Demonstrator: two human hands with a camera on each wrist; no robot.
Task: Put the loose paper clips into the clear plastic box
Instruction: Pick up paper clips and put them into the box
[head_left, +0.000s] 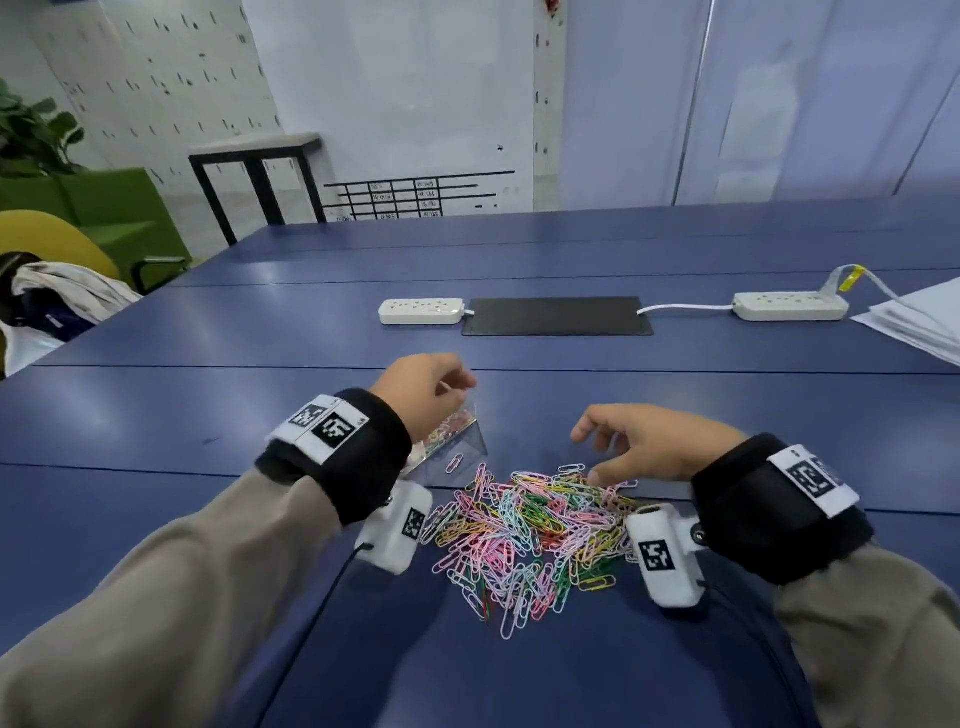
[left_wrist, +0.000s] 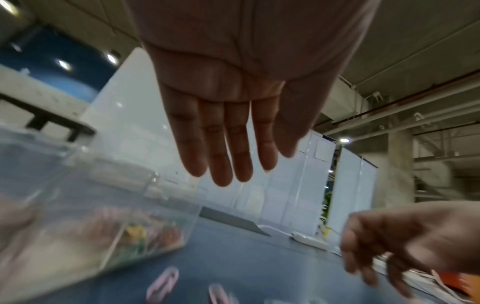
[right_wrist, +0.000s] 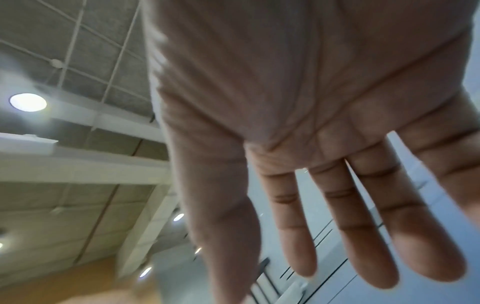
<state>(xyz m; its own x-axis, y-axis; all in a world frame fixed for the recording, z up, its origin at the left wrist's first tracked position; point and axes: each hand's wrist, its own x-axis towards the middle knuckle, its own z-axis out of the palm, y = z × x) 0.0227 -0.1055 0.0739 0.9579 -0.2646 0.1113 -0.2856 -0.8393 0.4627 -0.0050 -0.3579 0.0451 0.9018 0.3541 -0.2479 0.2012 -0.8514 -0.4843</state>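
Loose paper clips (head_left: 530, 535) lie heaped beside clear plastic box (head_left: 447, 436).

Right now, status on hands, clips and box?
Left hand open over clear plastic box, some clips inside. Right hand open, empty, above pile of paper clips. Nothing blocking.

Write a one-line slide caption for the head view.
Both open hands, left hand and right hand, hover above a clear plastic box and a pile of coloured paper clips.
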